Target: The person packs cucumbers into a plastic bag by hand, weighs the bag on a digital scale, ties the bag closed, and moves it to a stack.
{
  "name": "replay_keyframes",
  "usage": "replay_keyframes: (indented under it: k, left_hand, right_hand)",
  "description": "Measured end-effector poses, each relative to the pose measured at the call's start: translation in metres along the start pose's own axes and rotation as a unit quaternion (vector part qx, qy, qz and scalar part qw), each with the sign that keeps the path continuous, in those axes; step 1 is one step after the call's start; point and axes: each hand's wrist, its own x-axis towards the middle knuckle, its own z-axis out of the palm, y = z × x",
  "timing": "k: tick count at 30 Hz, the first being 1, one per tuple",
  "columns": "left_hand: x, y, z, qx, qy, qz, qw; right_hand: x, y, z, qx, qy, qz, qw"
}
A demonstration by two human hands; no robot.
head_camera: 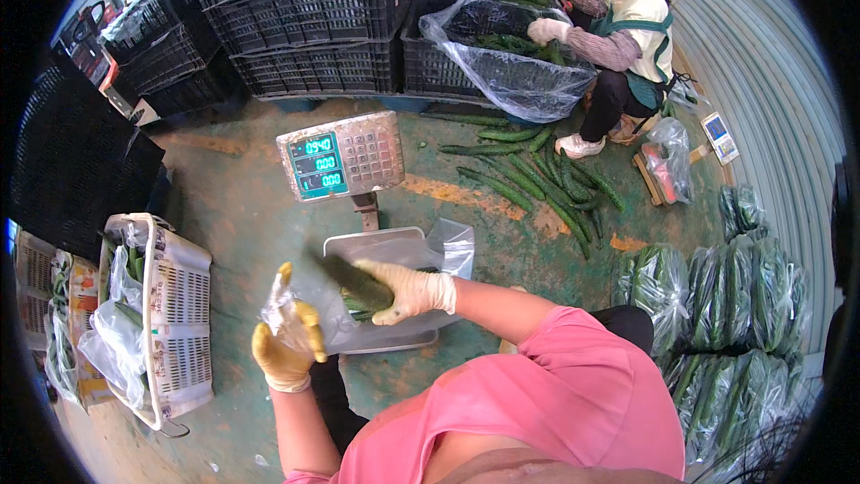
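My right hand [410,290], in a pale glove, grips a dark green cucumber [359,284] above the scale's platform; the cucumber's far end is blurred. Gathered in my left hand [289,336], in a yellow-stained glove, is the edge of a clear plastic bag [329,323]. The bag lies over the metal scale platform [373,235], with some cucumbers in it partly hidden by my right hand. Behind the platform stands the scale's display head [341,156], its digits lit.
Loose cucumbers [537,178] lie on the floor, near a crouching co-worker [631,33] beside a plastic-lined crate [443,70]. Black crates [309,20] are stacked behind. A white basket [181,323] stands left; bagged cucumbers [719,296] are piled right.
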Motion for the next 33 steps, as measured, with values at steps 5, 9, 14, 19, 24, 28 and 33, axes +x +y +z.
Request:
replay_keyframes:
  k: [5, 9, 14, 19, 24, 28, 33]
  left_hand:
    - [-0.027, 0.027, -0.021, -0.055, -0.007, 0.014, 0.998]
    - [-0.018, 0.020, -0.023, 0.003, -0.009, 0.006, 1.000]
    - [-0.017, 0.014, -0.026, 0.067, 0.089, -0.024, 0.994]
    - [-0.010, 0.004, -0.020, 0.035, 0.112, -0.072, 0.990]
    - [0.008, -0.010, -0.010, 0.049, 0.108, -0.080, 0.990]
    - [0.021, -0.019, -0.008, 0.063, 0.118, -0.077, 0.988]
    - [0.036, -0.025, -0.016, 0.031, 0.119, -0.061, 0.991]
  right_hand:
    - [0.009, 0.056, 0.003, -0.249, -0.056, 0.215, 0.943]
    - [0.004, 0.125, -0.010, -0.370, -0.018, 0.158, 0.915]
    - [-0.038, 0.162, -0.060, -0.423, -0.106, 0.345, 0.831]
    - [-0.070, 0.119, -0.094, -0.334, -0.279, 0.448, 0.781]
    - [-0.060, 0.071, -0.145, 0.185, -0.165, 0.208, 0.946]
    - [-0.093, 0.112, -0.239, 0.298, 0.015, 0.217, 0.929]
    - [-0.195, 0.240, -0.337, -0.403, 0.123, 0.618, 0.664]
